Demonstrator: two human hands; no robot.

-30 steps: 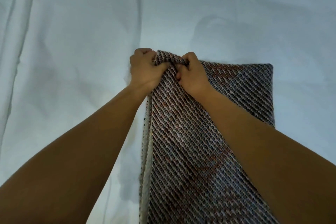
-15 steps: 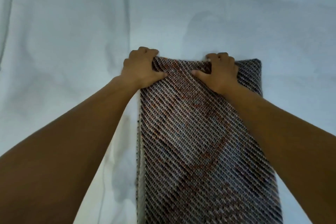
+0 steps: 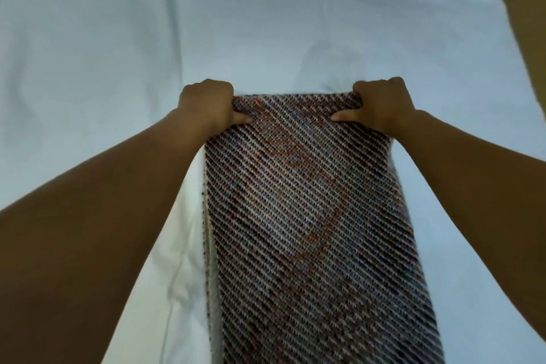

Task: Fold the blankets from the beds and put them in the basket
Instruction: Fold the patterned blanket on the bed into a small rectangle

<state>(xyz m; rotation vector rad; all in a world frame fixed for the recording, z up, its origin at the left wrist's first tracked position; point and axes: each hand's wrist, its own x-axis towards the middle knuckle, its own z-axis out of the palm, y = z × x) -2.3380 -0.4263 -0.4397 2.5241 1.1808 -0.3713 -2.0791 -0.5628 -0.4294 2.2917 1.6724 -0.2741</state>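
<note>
no readable text, labels or numbers anywhere

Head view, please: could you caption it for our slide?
Left hand and right hand grip the far corners of a knitted blanket on a white sheet.

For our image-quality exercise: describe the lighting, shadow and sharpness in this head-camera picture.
Head view: dim, bluish light; the white sheet looks grey-blue; soft shadow beyond the blanket; forearms dark at the frame edges; the weave is fairly sharp, no glare.
</note>
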